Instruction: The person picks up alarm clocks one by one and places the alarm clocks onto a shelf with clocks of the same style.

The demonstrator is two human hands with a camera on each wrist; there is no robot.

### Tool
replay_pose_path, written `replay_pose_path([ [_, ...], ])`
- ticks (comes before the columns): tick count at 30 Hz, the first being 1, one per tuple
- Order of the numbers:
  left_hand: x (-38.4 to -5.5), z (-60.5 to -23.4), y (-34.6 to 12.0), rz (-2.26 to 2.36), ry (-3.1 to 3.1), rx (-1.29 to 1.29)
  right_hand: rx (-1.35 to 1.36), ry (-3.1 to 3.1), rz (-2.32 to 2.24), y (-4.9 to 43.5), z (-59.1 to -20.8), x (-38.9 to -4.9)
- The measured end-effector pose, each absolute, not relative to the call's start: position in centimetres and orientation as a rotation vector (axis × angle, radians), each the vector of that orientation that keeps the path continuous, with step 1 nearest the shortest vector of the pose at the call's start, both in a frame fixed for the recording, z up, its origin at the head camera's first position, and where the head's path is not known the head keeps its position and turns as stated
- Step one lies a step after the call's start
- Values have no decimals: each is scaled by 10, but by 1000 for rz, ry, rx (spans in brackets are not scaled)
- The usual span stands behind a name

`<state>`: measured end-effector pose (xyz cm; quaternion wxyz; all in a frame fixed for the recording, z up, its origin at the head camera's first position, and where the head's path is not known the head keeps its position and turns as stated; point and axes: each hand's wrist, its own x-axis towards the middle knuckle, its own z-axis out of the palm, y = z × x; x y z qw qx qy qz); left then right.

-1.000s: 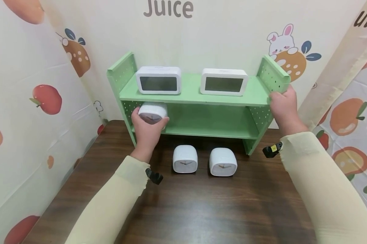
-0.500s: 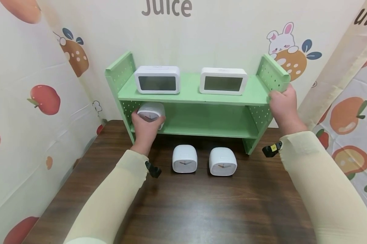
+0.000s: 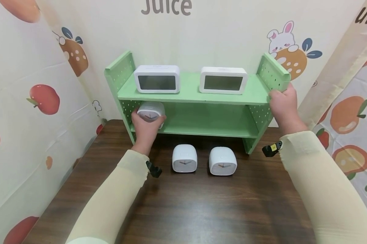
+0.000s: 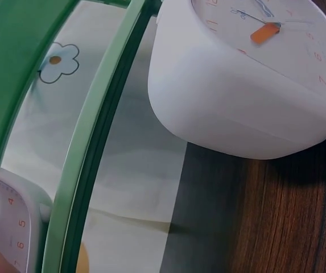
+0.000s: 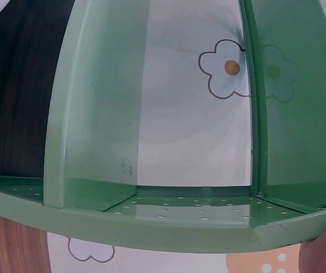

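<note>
My left hand (image 3: 146, 130) holds a small white analog clock (image 3: 151, 110) between thumb and fingers, at the left end of the lower shelf. In the left wrist view that clock (image 4: 9, 222) shows only in part, with fingertips at its edge. My right hand (image 3: 283, 105) grips the right side panel of the green two-tier shelf (image 3: 214, 118), below its top corner. Two more white analog clocks, a left one (image 3: 185, 158) and a right one (image 3: 223, 161), stand on the table before the shelf, faces toward me.
Two white digital clocks with dark screens, a left one (image 3: 157, 79) and a right one (image 3: 223, 80), stand on the upper shelf. The shelf stands on a dark wooden table (image 3: 183, 210) against a fruit-printed curtain (image 3: 226, 30). More of that curtain hangs at both sides.
My left hand has moved the clock slightly left and deeper onto the lower shelf, mostly in the first half second. My right hand stays on the side panel.
</note>
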<state>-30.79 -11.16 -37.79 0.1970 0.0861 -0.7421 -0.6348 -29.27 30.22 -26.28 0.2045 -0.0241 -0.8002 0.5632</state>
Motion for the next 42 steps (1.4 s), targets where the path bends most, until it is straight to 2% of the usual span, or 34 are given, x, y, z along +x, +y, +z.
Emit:
replay_pose_path([
  [15,-300,-378,-114,-1766,-2077,256,-61,-2241,1542,301,-260,-292],
  [32,-254,-394,-115,-1819,-1951,224,-131,-2249,1566,302,-260,-295],
  [42,-218,-417,-91,-1821,-1876,154,-89,-2205,1606,301,-261,-295],
])
